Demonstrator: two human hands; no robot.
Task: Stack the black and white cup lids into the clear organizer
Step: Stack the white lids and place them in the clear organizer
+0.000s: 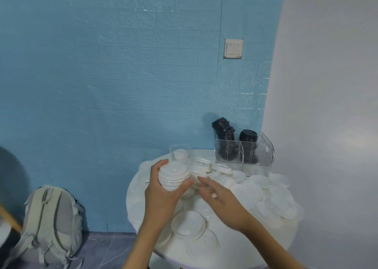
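White lids (pixel 173 175) gripped, left hand (pixel 161 195) | right hand (pixel 219 199) blurred

white lids (pixel 263 199), black lids (pixel 225 133), clear ribbed organizer (pixel 263 156), blue brick-pattern wall (pixel 122 74)

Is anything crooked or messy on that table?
Yes. The left stack of black lids in the clear organizer leans left and rises above its rim, while the right stack stands straight. Loose white lids lie scattered and overlapping over the table.
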